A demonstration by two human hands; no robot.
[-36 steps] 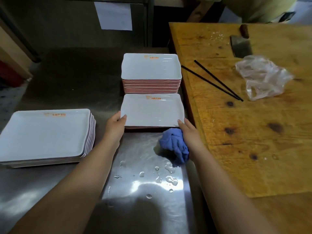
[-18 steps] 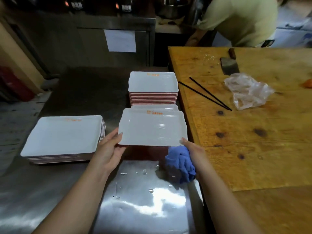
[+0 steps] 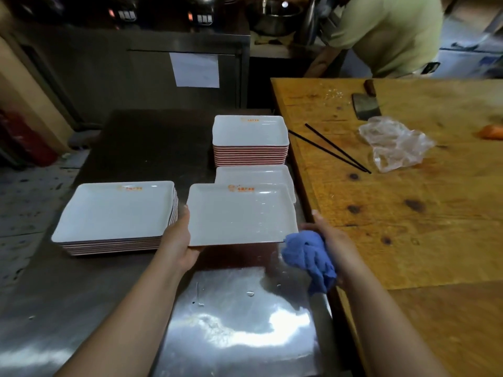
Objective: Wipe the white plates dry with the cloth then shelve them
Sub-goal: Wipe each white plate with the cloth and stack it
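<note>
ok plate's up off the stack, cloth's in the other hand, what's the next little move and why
Probably bring the blue cloth up onto the plate and start wiping. The left hand holds the plate by its left edge, the right hand grips the cloth at its right corner, and the plate's surface looks streaked with wet.

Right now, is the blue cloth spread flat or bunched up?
Bunched up. The blue cloth hangs crumpled in the right hand at the near right corner of the held plate, with visible folds.
</note>
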